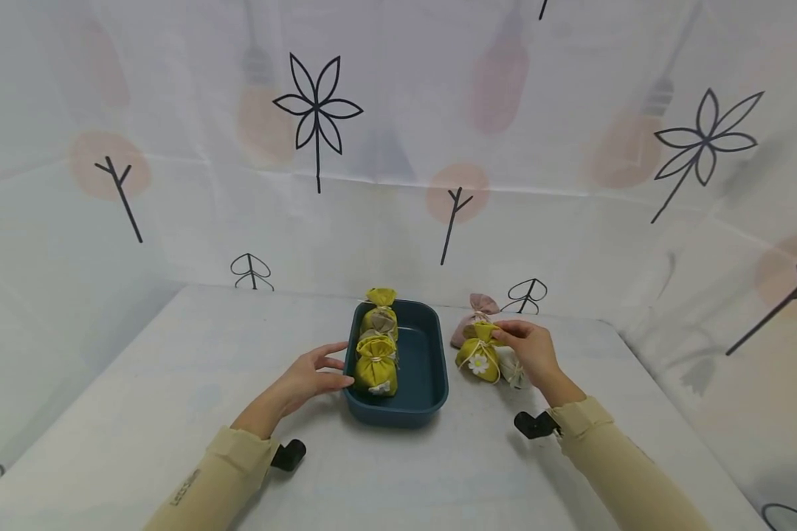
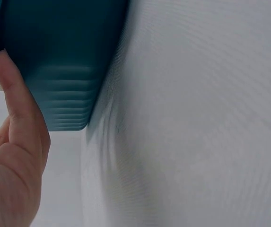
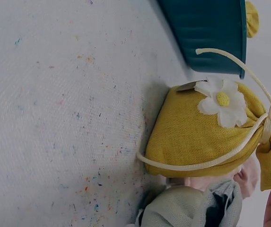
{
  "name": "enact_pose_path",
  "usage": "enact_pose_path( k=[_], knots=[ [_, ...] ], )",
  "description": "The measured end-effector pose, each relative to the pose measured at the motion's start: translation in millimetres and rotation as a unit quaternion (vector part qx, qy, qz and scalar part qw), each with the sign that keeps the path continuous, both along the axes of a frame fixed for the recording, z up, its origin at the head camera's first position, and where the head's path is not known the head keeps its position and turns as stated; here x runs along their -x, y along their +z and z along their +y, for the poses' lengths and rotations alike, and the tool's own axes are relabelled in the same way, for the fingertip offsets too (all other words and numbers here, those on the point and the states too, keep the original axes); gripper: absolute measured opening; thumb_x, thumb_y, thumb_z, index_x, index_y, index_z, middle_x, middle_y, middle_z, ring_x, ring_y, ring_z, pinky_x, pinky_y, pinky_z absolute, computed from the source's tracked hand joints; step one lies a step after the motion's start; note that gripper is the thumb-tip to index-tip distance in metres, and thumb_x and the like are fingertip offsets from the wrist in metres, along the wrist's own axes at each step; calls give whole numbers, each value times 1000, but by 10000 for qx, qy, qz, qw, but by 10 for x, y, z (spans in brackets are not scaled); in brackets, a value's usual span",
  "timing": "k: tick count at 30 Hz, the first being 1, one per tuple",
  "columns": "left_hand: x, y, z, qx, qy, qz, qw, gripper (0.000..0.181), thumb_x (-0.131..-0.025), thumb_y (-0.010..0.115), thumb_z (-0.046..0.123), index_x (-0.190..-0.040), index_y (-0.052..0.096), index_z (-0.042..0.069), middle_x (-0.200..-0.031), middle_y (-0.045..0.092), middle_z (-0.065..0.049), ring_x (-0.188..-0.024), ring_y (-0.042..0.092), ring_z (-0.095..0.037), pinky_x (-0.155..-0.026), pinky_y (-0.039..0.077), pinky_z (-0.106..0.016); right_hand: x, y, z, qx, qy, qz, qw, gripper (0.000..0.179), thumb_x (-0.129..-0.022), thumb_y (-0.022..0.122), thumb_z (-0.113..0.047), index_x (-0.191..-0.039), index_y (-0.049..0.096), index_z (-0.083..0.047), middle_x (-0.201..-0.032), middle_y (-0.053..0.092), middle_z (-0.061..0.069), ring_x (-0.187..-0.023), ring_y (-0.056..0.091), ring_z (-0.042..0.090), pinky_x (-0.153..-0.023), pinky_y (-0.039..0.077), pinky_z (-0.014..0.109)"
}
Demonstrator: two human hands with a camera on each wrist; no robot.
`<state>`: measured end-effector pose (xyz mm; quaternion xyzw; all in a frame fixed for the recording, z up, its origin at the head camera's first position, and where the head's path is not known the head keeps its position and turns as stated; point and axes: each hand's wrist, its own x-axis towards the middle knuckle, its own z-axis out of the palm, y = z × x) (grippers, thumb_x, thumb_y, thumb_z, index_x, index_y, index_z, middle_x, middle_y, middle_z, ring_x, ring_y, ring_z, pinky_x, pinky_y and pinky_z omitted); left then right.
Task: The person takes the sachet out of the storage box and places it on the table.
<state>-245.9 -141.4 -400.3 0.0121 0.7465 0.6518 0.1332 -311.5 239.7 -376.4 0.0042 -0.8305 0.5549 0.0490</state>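
Note:
My left hand (image 1: 308, 378) grips the left rim of a dark teal plastic bin (image 1: 423, 413), thumb and fingers at its edge. My right hand (image 1: 533, 354) pinches the gathered top of a yellow-green cloth drawstring pouch (image 1: 473, 352), which bears a white flower and a pale cord. Whether this pouch touches the table I cannot tell. Behind it is a pink pouch (image 1: 461, 332); a grey pouch (image 3: 173, 208) lies beside it, partly hidden by my right hand in the head view. Along the bin's left side sit a front yellow pouch (image 1: 377, 372) and a rear yellow pouch (image 1: 381, 297), with greyish cloth between them.
The white table (image 1: 173, 383) extends around the bin. A patterned white cloth backdrop (image 1: 385, 228) rises behind it and at the sides. Black wrist mounts (image 1: 288, 455) hang below both sleeves, close to the tabletop.

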Motion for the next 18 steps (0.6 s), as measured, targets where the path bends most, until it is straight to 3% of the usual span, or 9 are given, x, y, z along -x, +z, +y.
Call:
enact_pose_path(
  k=[5,12,18],
  knots=[
    [7,5,0,-24,0,-29,10000,74,-78,76,12,-141,40,16,-118,52,-16,-91,59,-20,-82,51,-35,-28,33,4,14,-38,130,9999,39,-87,68,-18,-117,60,5,-101,65,8,-83,59,5,-75,48,21],
    [21,-4,5,-39,13,-60,10000,73,-77,77,12,-141,41,17,-117,52,-16,-89,59,-20,-81,51,-34,-85,88,15,-179,-126,201,9996,43,-85,70,-23,-119,60,2,-106,63,10,-88,56,8,-85,48,32],
    [15,3,-1,-2,-4,-61,10000,74,-77,77,13,-141,41,17,-118,52,-16,-90,59,-20,-82,51,-35,-132,132,7,-98,-165,442,9988,41,-85,70,-20,-118,61,2,-102,63,10,-85,56,6,-73,47,17]
  ],
)
